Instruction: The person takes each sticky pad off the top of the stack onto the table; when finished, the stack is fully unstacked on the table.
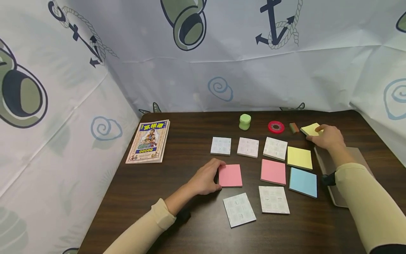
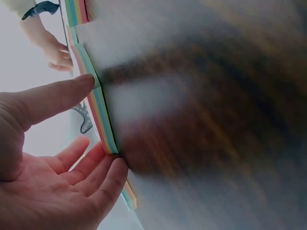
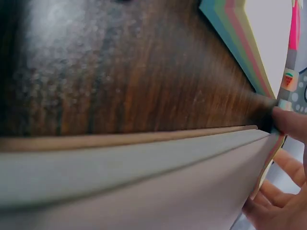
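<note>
My left hand [image 1: 206, 178] holds a pink sticky note pad [image 1: 230, 175] by its left side, thumb at the near corner and fingers at the far one. In the left wrist view this pad [image 2: 102, 120] shows striped coloured layers between thumb and fingers. At the back right, my right hand [image 1: 330, 137] grips a yellow sticky note pad [image 1: 308, 129] by its right side. Its far side is hidden behind the fingers. Close to that hand lie a brown eraser-like block [image 1: 294, 127] and a second yellow pad [image 1: 299, 157].
Another pink pad [image 1: 273, 171], a blue pad [image 1: 303, 182] and several printed pale pads [image 1: 239, 210] lie mid-table. A notebook [image 1: 363, 160] sits under the right forearm. Behind stand a green hourglass-shaped object [image 1: 245, 121] and a red ring [image 1: 276, 127]. Stacked books [image 1: 149, 141] lie left.
</note>
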Demonstrator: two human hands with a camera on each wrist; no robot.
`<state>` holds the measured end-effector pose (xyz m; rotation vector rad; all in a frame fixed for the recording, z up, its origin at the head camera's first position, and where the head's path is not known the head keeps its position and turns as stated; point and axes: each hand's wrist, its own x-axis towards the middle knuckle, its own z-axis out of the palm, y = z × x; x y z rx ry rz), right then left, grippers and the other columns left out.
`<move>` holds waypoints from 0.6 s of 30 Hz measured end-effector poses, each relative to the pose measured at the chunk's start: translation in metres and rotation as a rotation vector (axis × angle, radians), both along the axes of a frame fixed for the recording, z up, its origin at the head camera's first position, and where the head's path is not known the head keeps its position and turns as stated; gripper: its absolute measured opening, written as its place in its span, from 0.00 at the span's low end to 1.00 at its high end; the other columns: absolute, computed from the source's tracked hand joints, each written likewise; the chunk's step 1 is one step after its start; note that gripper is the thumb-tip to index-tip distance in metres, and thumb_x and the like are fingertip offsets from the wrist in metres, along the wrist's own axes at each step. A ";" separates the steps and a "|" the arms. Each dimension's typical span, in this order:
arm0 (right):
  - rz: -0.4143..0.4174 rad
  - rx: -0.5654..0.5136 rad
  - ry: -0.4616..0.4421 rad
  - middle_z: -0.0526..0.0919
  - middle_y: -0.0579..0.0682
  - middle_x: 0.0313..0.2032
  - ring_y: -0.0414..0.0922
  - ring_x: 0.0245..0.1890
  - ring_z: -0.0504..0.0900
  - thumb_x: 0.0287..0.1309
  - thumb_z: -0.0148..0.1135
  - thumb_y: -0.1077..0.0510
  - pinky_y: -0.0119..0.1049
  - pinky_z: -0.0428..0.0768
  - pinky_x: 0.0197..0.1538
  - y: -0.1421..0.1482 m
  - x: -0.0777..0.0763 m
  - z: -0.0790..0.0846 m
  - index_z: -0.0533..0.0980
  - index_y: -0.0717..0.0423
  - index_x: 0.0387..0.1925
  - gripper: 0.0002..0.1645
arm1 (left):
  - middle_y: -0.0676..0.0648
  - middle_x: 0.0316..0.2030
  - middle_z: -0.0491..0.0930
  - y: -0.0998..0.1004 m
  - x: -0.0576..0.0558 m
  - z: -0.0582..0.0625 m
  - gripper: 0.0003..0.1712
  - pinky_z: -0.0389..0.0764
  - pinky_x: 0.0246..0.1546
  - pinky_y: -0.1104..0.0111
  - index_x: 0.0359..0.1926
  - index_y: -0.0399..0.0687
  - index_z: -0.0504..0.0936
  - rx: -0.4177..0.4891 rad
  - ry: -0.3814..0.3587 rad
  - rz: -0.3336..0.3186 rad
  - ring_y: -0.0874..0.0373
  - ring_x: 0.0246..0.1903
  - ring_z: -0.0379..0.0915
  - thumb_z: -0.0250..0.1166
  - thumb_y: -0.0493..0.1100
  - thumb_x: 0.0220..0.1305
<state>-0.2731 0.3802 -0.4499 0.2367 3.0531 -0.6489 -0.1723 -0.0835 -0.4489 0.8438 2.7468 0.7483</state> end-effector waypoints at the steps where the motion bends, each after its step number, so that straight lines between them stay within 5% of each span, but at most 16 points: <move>1: 0.001 0.001 -0.009 0.61 0.81 0.57 0.75 0.55 0.61 0.61 0.61 0.43 0.67 0.66 0.54 0.000 0.000 0.000 0.66 0.73 0.57 0.39 | 0.47 0.55 0.71 0.000 0.000 0.000 0.40 0.73 0.53 0.59 0.61 0.43 0.70 0.000 0.001 0.000 0.54 0.53 0.70 0.78 0.39 0.47; 13: 0.062 -0.015 -0.045 0.54 0.84 0.60 0.78 0.58 0.57 0.65 0.51 0.32 0.70 0.63 0.54 0.001 0.003 0.003 0.62 0.74 0.62 0.48 | 0.46 0.56 0.71 0.001 0.000 0.001 0.40 0.73 0.53 0.59 0.61 0.42 0.70 0.000 -0.005 -0.009 0.53 0.52 0.70 0.78 0.38 0.47; 18: 0.106 -0.025 0.024 0.55 0.82 0.60 0.77 0.60 0.56 0.69 0.45 0.33 0.70 0.61 0.55 -0.004 0.003 0.010 0.63 0.74 0.62 0.46 | 0.45 0.56 0.71 -0.001 -0.001 0.001 0.41 0.73 0.53 0.59 0.62 0.41 0.70 0.009 -0.001 -0.017 0.53 0.52 0.70 0.78 0.39 0.47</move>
